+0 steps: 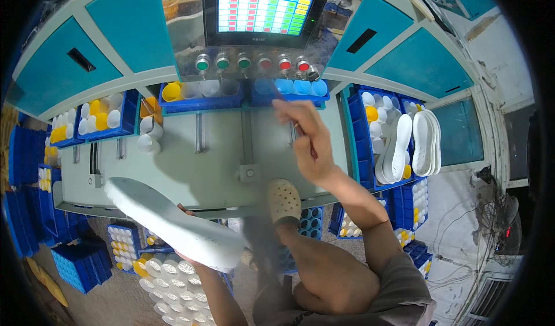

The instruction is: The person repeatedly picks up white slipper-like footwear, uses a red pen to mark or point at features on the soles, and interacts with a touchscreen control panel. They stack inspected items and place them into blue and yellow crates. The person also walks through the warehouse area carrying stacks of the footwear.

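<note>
A thick white foam shoe sole [167, 222] lies slantwise in front of me, over the bench's near edge. My left hand [193, 259] grips it from below, near its right end, with fingertips showing at the far edge and the rest hidden beneath. My right hand [309, 138] is raised over the bench toward the blue cups, fingers curled in and pointing left. Whether it holds something small cannot be made out. A blurred grey streak runs down the middle of the view beside it.
A control panel with a lit screen [263, 13] and round buttons [244, 63] stands at the back. Blue crates of cups [202, 103] line the bench [219, 181]. More white soles [425, 144] lie at right. Below are stacked cups [176, 291] and my foot in a clog [284, 199].
</note>
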Motion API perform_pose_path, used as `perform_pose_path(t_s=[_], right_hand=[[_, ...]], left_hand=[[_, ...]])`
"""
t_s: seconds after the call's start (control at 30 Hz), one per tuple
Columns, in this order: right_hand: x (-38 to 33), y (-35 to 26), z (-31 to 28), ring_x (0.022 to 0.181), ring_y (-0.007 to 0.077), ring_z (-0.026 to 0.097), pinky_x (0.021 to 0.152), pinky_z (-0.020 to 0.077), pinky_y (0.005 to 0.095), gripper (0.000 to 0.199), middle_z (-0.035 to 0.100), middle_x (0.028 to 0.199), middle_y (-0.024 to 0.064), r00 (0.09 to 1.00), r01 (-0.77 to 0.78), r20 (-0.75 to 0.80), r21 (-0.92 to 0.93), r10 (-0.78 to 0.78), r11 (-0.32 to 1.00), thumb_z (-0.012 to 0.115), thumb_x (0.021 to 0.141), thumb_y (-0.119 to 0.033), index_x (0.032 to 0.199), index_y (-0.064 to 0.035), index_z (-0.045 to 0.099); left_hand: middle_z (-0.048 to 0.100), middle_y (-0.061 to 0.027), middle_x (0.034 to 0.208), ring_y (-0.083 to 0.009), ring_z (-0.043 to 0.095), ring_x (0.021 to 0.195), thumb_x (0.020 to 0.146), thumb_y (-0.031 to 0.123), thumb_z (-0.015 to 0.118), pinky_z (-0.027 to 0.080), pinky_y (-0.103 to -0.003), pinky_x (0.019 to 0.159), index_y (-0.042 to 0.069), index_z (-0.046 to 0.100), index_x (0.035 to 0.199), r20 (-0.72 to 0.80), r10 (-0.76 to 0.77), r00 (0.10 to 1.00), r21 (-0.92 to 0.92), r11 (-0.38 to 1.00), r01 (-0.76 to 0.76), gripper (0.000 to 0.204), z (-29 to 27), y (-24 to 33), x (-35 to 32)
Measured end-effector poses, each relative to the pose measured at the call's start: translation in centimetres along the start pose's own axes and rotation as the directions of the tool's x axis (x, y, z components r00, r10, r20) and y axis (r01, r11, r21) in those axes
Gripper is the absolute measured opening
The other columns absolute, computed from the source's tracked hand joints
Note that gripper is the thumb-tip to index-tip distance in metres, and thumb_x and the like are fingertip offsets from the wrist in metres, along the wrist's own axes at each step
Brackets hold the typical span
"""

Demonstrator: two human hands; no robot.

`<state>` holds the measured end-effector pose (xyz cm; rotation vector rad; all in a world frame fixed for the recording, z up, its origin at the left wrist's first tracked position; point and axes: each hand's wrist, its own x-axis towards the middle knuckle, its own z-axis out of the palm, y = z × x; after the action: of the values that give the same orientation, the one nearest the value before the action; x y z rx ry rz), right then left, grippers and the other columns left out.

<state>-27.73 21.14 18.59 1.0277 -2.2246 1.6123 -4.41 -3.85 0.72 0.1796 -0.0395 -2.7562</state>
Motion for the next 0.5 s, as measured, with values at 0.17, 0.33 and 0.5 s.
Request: perform_pose_path(t_s=[0.17,0.33,0.5], right_hand=[[2.4,-0.2,-0.2,0.091,0.0250,0.061,0.077,0.0458,0.0333,0.027,0.064,0.101,0.0115,0.990,0.114,-0.052,-0.235,-0.130,0.965,0.063,0.095,-0.016,0.118,-0.0033,0.066],[1.3,-3.3,5.3,0.105,0.0291,0.063,0.089,0.0493,0.0378,0.040,0.067,0.111,0.0144,0.956,-0.080,0.290,0.145,0.034,0.986,0.072,0.091,-0.025,0.123,-0.0030,0.063],[0.7,-4.1,10.2,0.110,0.0240,0.062,0.094,0.0477,0.0343,0.059,0.061,0.125,0.0150,0.940,-0.239,0.294,0.209,0.173,0.948,0.074,0.092,-0.027,0.140,-0.0053,0.049]], left_hand=[[0.050,-0.0187,0.141,-0.0316,0.052,0.128,0.104,0.025,0.049,0.040,-0.044,0.113,-0.001,0.039,0.146,0.180,-0.125,0.976,-0.042,0.990,0.135,0.051,-1.1,-0.6,0.4],[0.042,-0.0239,0.146,-0.0422,0.055,0.121,0.098,0.028,0.061,0.054,-0.052,0.098,-0.004,0.035,0.147,-0.001,-0.059,0.998,0.161,0.985,0.059,0.064,-0.9,-0.7,1.3],[0.060,-0.0215,0.134,-0.0363,0.060,0.122,0.095,0.021,0.064,0.048,-0.049,0.106,-0.006,0.042,0.144,-0.288,-0.020,0.957,0.528,0.831,0.176,0.059,2.8,-0.5,1.7]])
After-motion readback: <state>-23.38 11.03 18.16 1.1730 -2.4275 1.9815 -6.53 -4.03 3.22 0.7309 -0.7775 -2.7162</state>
